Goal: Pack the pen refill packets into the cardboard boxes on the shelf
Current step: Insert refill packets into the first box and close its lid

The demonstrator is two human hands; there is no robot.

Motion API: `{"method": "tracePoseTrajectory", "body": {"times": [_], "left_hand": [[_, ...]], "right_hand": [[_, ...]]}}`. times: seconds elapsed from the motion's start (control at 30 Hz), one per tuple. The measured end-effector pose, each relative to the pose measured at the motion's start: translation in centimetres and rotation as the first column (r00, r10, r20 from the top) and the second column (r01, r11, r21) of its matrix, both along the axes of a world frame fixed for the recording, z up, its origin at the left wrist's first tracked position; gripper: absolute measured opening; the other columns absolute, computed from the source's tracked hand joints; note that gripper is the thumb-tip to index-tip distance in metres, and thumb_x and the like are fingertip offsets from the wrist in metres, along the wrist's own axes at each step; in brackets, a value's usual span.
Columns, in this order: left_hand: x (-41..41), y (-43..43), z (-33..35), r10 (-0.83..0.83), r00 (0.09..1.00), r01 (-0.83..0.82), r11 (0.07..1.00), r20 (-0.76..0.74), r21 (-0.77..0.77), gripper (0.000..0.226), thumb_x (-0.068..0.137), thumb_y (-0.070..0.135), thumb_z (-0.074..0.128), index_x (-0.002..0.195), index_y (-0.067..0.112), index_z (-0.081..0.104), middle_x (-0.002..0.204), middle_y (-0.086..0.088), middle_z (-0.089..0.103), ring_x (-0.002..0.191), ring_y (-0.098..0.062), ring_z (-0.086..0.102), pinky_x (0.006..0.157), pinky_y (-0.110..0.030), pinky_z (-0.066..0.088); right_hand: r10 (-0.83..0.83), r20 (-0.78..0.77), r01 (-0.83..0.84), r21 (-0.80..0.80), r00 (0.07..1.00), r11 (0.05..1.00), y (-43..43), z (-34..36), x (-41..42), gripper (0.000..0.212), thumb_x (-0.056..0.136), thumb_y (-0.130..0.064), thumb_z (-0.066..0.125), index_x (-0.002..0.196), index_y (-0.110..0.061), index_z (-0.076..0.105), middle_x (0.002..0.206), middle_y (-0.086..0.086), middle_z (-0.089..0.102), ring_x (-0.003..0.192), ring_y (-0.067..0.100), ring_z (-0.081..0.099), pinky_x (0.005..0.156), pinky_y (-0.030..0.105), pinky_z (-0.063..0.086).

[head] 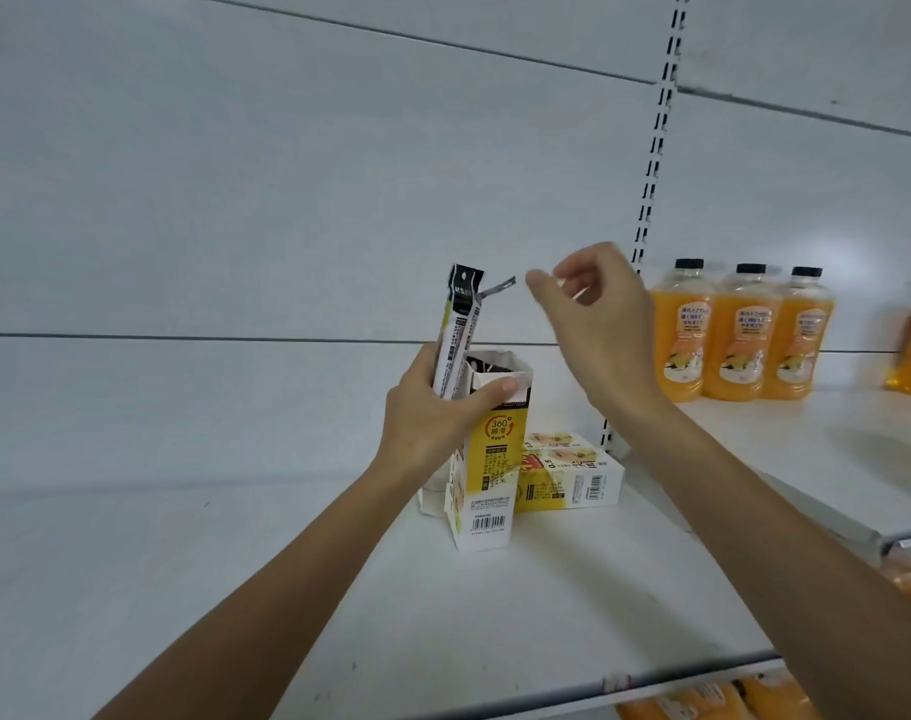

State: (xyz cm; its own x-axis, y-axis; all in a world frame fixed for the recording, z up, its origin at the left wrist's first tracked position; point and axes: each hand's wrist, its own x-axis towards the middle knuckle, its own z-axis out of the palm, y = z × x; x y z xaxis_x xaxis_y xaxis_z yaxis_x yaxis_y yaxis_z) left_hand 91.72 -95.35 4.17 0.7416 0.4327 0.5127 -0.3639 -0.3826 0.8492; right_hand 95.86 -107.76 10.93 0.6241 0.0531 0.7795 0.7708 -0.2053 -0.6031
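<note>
While the left hand (426, 414) clasps one packet (458, 327) against one upright box (495, 459), the right hand (605, 324) hovers, grip released.

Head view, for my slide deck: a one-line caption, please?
Left hand grips a refill packet against the upright open box on the shelf; right hand hovers by the packet's top.

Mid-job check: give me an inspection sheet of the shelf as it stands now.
Surface: white shelf, carrying the boxes.
Job's things: open box upright; refill packet sticking up at its mouth; flat boxes lying behind it.
Clutter: nothing seen.
Grippers: left hand grips the open box and refill packet together; right hand raised beside the packet's top, fingers loosely curled, not touching it.
Cables: nothing seen.
Surroundings: three orange drink bottles in the next bay; orange packs on the shelf below.
</note>
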Motion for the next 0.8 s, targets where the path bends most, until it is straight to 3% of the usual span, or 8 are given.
{"method": "tracePoseTrajectory", "body": {"times": [0.13,0.23,0.4,0.5,0.6,0.7,0.8], "left_hand": [[-0.1,-1.0,-0.1,0.120,0.991,-0.129,0.970,0.054,0.208,0.050,0.069,0.052,0.068,0.111,0.030,0.050,0.083,0.014,0.063,0.076,-0.005,0.062,0.065,-0.025,0.051],[-0.4,-1.7,0.1,0.153,0.986,-0.165,0.927,0.064,0.337,0.048,0.071,0.051,0.066,0.108,0.027,0.047,0.069,0.011,0.058,0.064,-0.006,0.059,0.058,-0.028,0.049],[-1.0,-1.5,0.4,0.160,0.986,-0.168,0.893,0.053,0.418,0.053,0.064,0.064,0.064,0.102,0.031,0.048,0.066,0.006,0.060,0.063,-0.012,0.059,0.059,-0.034,0.051],[-1.5,-0.7,0.6,0.140,0.990,-0.128,0.878,0.009,0.460,0.050,0.070,0.057,0.065,0.110,0.034,0.047,0.080,0.008,0.059,0.077,-0.013,0.056,0.066,-0.032,0.048],[-1.9,0.5,0.4,0.122,0.992,-0.104,0.879,-0.009,0.465,0.040,0.072,0.052,0.064,0.107,0.039,0.048,0.096,0.014,0.057,0.092,-0.008,0.049,0.075,-0.026,0.041],[-2.3,0.9,0.5,0.054,0.998,-0.038,0.886,-0.022,0.462,0.020,0.076,0.046,0.063,0.092,0.042,0.053,0.092,0.024,0.056,0.093,-0.006,0.046,0.075,-0.024,0.041],[-2.6,0.7,0.8,0.009,0.999,0.017,0.885,-0.054,0.466,0.012,0.078,0.043,0.062,0.083,0.043,0.051,0.091,0.022,0.058,0.096,-0.009,0.046,0.071,-0.018,0.038]], "right_hand": [[-0.134,-0.116,0.062,-0.481,0.984,0.874,1.6,-0.3,-1.2,0.058,0.070,-0.072,0.056,0.066,-0.013,0.058,0.061,-0.003,0.058,0.058,0.012,0.055,0.055,0.028,0.042],[-0.196,-0.089,0.116,-0.550,0.977,0.827,2.2,0.1,-1.1,0.051,0.073,-0.062,0.062,0.057,-0.018,0.041,0.057,-0.004,0.048,0.055,0.014,0.049,0.051,0.027,0.035],[0.070,-0.201,-0.146,-0.397,0.977,0.906,1.4,1.0,-1.2,0.030,0.082,-0.023,0.060,0.060,-0.013,0.043,0.050,-0.003,0.040,0.042,0.010,0.037,0.043,0.020,0.031],[0.211,-0.234,-0.234,-0.077,0.949,0.969,-1.3,3.1,-0.6,0.021,0.086,-0.021,0.055,0.068,-0.015,0.047,0.048,-0.008,0.041,0.042,0.008,0.036,0.043,0.020,0.030],[0.271,-0.127,-0.250,0.160,0.954,0.955,-4.3,5.2,0.1,0.029,0.086,-0.017,0.055,0.060,-0.018,0.042,0.043,-0.008,0.035,0.037,0.006,0.029,0.040,0.018,0.025],[0.264,0.003,-0.261,0.148,0.965,0.954,-5.6,5.5,0.2,0.031,0.087,-0.017,0.056,0.059,-0.018,0.043,0.051,-0.002,0.033,0.041,0.008,0.027,0.042,0.019,0.024],[0.309,0.086,-0.305,-0.061,0.947,0.951,-5.4,4.4,-0.4,0.018,0.090,-0.016,0.057,0.073,-0.022,0.054,0.056,-0.013,0.047,0.050,0.002,0.043,0.048,0.012,0.035]]}}
